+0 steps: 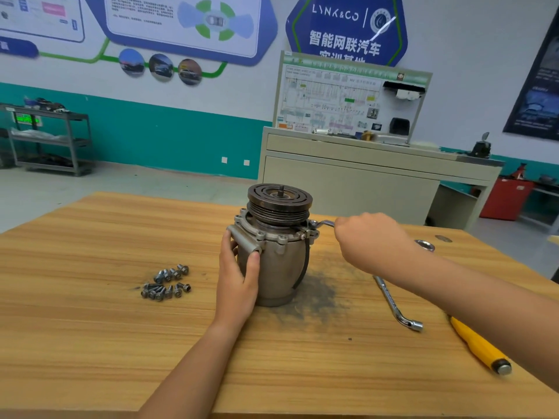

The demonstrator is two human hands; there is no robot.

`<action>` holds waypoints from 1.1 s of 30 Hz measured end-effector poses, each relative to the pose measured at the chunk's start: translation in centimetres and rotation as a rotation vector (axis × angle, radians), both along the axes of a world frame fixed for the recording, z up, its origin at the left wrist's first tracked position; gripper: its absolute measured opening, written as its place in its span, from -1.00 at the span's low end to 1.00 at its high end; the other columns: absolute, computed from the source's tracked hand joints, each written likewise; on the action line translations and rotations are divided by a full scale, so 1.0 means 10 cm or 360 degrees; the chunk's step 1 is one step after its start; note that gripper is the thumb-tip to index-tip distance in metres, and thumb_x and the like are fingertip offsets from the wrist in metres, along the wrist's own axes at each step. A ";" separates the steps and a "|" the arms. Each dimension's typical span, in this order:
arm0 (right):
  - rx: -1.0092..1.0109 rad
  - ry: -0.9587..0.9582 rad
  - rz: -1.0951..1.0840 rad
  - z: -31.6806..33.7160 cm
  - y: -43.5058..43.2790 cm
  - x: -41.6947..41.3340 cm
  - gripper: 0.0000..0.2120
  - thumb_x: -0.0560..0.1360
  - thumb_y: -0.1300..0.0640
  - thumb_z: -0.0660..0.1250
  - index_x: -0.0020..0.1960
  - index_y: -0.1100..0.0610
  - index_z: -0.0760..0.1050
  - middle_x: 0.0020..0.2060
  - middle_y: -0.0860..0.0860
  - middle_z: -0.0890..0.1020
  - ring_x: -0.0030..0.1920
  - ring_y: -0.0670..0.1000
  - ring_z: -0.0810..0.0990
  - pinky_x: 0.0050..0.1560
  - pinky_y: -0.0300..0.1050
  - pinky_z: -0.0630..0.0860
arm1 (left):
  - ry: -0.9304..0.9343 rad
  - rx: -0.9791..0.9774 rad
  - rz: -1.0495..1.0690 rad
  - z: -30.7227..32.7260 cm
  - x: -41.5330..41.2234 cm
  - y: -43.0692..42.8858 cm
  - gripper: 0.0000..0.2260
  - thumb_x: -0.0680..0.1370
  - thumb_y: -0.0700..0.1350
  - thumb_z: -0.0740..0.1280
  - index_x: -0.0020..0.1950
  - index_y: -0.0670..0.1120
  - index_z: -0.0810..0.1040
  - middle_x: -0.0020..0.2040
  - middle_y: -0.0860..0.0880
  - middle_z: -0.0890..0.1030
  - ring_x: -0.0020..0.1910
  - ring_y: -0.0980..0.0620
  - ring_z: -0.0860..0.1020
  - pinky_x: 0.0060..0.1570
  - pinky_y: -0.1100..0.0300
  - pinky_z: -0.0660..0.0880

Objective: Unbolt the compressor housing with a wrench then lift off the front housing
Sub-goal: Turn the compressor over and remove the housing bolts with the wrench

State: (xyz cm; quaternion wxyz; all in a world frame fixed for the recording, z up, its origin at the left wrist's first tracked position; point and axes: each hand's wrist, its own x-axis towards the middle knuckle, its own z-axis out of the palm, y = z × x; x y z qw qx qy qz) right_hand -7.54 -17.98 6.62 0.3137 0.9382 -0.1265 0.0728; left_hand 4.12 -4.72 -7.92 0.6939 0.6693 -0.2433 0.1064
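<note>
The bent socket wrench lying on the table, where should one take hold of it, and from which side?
Grip the bent socket wrench by the middle of its straight shaft, coming from above, fingers across it. It lies flat on the table, so only its top and sides are free. The socket elbow at the near end is short and curved.

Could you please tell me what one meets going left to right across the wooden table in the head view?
Pile of loose grey steel bolts → left hand → grey metal compressor → chrome L-shaped socket wrench → yellow-handled tool.
</note>
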 end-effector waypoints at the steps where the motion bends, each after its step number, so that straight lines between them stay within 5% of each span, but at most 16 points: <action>1: -0.0057 0.0040 0.0001 0.01 0.02 0.00 -0.87 0.52 0.32 0.08 -0.16 0.15 0.25 -0.44 -0.01 0.25 -0.50 -0.03 0.22 -0.51 -0.17 0.19 | -0.0010 0.0006 0.0012 -0.01 -0.01 0.00 -0.42 0.57 0.12 0.17 0.53 0.02 0.04 0.43 0.00 0.30 0.37 0.12 0.29 0.35 0.01 0.30; 8: -0.0181 0.0159 -0.0013 0.06 -0.05 0.05 -0.83 0.57 0.27 0.00 -0.21 0.18 0.19 -0.44 0.01 0.28 -0.49 -0.02 0.26 -0.54 -0.18 0.17 | -0.0017 0.0038 0.0027 -0.01 0.01 -0.01 -0.34 0.47 0.20 0.12 0.52 0.06 0.02 0.43 0.02 0.29 0.38 0.13 0.28 0.36 -0.01 0.31; 14: -0.0471 0.0266 0.0012 0.19 -0.34 0.43 -0.84 0.55 0.30 0.14 0.02 0.15 0.47 -0.18 0.02 0.58 -0.23 0.06 0.53 -0.40 -0.18 0.34 | -0.0048 0.0085 0.0068 0.01 0.03 -0.03 -0.29 0.44 0.27 0.08 0.52 0.01 0.02 0.44 0.00 0.27 0.38 0.09 0.28 0.34 -0.07 0.31; 17: -0.0264 0.0093 0.0139 0.06 -0.47 0.71 -0.82 0.55 0.31 0.16 0.11 0.18 0.43 -0.04 0.08 0.62 -0.02 0.10 0.59 0.12 -0.03 0.43 | -0.0057 0.0092 0.0069 0.00 0.03 -0.03 -0.26 0.42 0.31 0.07 0.52 0.02 0.02 0.44 0.00 0.27 0.38 0.08 0.29 0.33 -0.08 0.32; 20: -0.0113 -0.0124 0.0297 -0.06 -0.54 0.83 -0.76 0.52 0.34 0.17 0.16 0.18 0.43 0.01 0.10 0.63 0.02 0.10 0.57 0.29 -0.04 0.27 | -0.0061 0.0087 0.0077 0.01 0.04 -0.02 -0.25 0.41 0.31 0.07 0.53 0.01 0.03 0.44 -0.01 0.26 0.38 0.06 0.29 0.33 -0.09 0.32; 22: -0.0115 -0.0284 0.0401 -0.10 -0.54 0.77 -0.79 0.49 0.37 0.22 0.10 0.24 0.48 -0.08 0.13 0.64 -0.08 0.13 0.60 0.18 0.00 0.39 | -0.0044 0.0095 0.0067 0.01 0.04 -0.02 -0.24 0.41 0.33 0.07 0.52 0.02 0.01 0.45 -0.03 0.25 0.40 0.05 0.28 0.33 -0.10 0.31; 23: -0.0046 -0.0447 0.0464 -0.10 -0.55 0.71 -0.86 0.46 0.41 0.26 0.00 0.30 0.51 -0.22 0.18 0.63 -0.22 0.17 0.61 -0.05 0.03 0.49 | -0.0039 0.0094 0.0061 0.01 0.04 -0.01 -0.23 0.40 0.34 0.07 0.52 0.03 0.01 0.46 -0.03 0.25 0.40 0.04 0.27 0.33 -0.10 0.32; 24: 0.0087 -0.0640 0.0526 -0.07 -0.53 0.62 -0.95 0.45 0.41 0.29 -0.09 0.35 0.51 -0.38 0.20 0.58 -0.39 0.18 0.57 -0.32 0.00 0.49 | -0.0039 0.0093 0.0056 0.01 0.04 -0.01 -0.23 0.40 0.34 0.07 0.53 0.03 0.00 0.46 -0.04 0.25 0.40 0.04 0.28 0.33 -0.11 0.32; 26: 0.0346 -0.0911 0.0425 -0.02 -0.48 0.42 -0.84 0.58 0.26 0.17 -0.07 0.34 0.45 -0.50 0.11 0.44 -0.53 0.11 0.43 -0.54 -0.17 0.24 | -0.0043 0.0099 0.0054 0.01 0.04 0.00 -0.22 0.40 0.34 0.07 0.53 0.02 0.00 0.46 -0.04 0.25 0.40 0.04 0.28 0.33 -0.11 0.32; 29: 0.0300 -0.0682 0.0231 -0.06 -0.40 0.16 -0.83 0.63 0.12 0.01 0.01 0.19 0.31 -0.52 -0.04 0.29 -0.55 -0.01 0.25 -0.53 -0.17 0.05 | -0.0039 0.0095 0.0049 0.01 0.03 -0.01 -0.22 0.40 0.34 0.06 0.53 0.01 0.00 0.46 -0.03 0.24 0.39 0.06 0.28 0.33 -0.10 0.32; 33: 0.0209 -0.0271 0.0052 -0.07 -0.20 -0.02 -0.95 0.58 0.25 0.07 -0.02 0.12 0.22 -0.45 -0.03 0.27 -0.48 -0.03 0.23 -0.52 -0.15 0.08 | -0.0043 0.0084 0.0044 0.02 0.03 -0.01 -0.22 0.40 0.33 0.07 0.53 -0.01 0.00 0.46 -0.02 0.24 0.39 0.07 0.28 0.34 -0.08 0.31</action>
